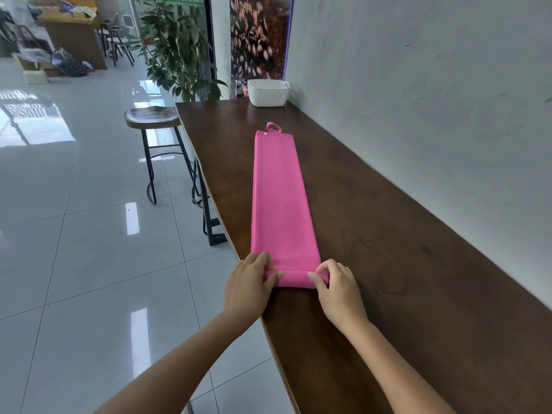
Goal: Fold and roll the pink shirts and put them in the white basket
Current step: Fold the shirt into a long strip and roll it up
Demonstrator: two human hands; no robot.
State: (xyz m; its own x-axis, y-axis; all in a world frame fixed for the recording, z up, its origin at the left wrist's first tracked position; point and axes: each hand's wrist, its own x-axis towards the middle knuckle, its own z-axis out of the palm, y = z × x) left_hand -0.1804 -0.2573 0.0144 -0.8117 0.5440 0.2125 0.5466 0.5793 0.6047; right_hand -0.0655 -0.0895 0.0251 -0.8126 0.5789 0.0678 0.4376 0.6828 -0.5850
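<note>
Rolling had only just begun on the pink shirt (279, 201), which lay folded into one long strip on the brown table (388, 234), its near end turned over into a small roll. The left hand (249, 283) pinched the left end of that roll, thumb on top and fingers curled behind. The right hand (336, 283) pinched the right end the same way. To roll it well, both hands would probably need to push at the same speed, so the roll stayed straight and tight. Pulling one side faster could make it go crooked. The white basket (268, 92) sat well apart at the far end of the table, by the wall.
</note>
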